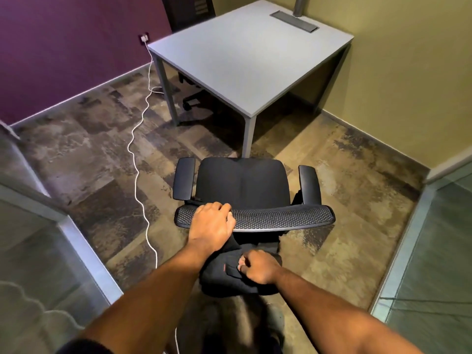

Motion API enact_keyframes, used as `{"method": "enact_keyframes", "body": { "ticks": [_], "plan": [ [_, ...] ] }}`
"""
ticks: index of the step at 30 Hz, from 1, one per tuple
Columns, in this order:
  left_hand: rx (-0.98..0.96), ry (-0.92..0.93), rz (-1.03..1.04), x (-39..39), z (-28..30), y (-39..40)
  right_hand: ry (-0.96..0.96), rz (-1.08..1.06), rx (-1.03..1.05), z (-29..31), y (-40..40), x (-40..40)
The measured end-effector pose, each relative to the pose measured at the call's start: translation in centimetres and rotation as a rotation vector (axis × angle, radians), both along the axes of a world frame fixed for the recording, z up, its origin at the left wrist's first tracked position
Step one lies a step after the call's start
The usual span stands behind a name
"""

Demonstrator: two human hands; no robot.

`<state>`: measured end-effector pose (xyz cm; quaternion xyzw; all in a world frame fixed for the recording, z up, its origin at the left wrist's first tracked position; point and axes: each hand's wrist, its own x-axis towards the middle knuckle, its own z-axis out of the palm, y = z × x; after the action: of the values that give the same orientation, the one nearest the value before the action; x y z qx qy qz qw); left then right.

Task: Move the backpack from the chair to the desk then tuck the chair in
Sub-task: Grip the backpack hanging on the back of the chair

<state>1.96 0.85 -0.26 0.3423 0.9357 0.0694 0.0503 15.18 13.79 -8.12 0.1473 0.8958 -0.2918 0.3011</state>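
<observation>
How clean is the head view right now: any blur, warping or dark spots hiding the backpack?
Head view: wide-angle warping bends the glass partitions at both edges; the desk is evenly lit and sharp, throwing a shadow on the carpet beneath; the backpack is a dark, low-detail mass behind the chair; the floor at the bottom centre is blurred; left hand and right hand look sharp.

walls: purple [63,47], olive [408,60] | floor: mottled carpet [89,154] (white cable [139,159] trailing)
</observation>
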Motion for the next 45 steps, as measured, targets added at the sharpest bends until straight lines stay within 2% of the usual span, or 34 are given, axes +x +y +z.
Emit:
{"method": "enact_keyframes", "body": {
  "ticks": [6, 10, 13, 15, 17, 22, 29, 32, 36, 39, 45],
  "plan": [
    [0.041, 0.016, 0.01, -0.1, -0.4, -0.1, -0.149, 0.086, 0.053, -1.0, -0.8, 1.0],
    [0.04, -0.008, 0.032, -0.5, -0.2, -0.4, -0.139, 0.033, 0.079, -0.4, -1.2, 0.9],
    [0.024, -0.033, 0.126, -1.9, -0.3, -1.1, -0.146, -0.04, 0.061, -0.1, -0.5, 0.2],
    [0.073, -0.008, 0.175, -3.1, 1.5, -4.4, -0.059, -0.079, 0.095, 2.6, -2.5, -0.6],
    [0.109, -0.034, 0.247, -3.4, 1.1, -5.0, -0.037, -0.104, 0.104, 2.8, -2.3, -1.1],
    [0.3, -0.146, 0.359, -2.0, 0.4, -7.6, -0.062, -0.087, 0.113, 3.0, -3.1, -0.9],
    [0.34, -0.109, 0.361, -0.3, 0.4, -9.2, -0.075, -0.117, 0.073, 3.4, -3.9, 0.5],
    [0.403, -0.113, 0.407, 0.6, -0.4, -10.2, -0.084, -0.137, 0.037, 3.1, -4.5, 1.0],
    [0.36, -0.135, 0.494, 1.8, -2.1, -11.7, -0.083, -0.163, 0.033, 3.0, -4.6, 1.3],
    [0.291, -0.17, 0.437, 2.2, -3.0, -11.8, -0.09, -0.198, 0.01, 3.1, -4.4, 1.7],
    [0.137, -0.504, 0.065, 4.1, -5.1, -9.3, -0.073, -0.238, -0.061, 3.5, -2.9, 2.8]
  ]
}}
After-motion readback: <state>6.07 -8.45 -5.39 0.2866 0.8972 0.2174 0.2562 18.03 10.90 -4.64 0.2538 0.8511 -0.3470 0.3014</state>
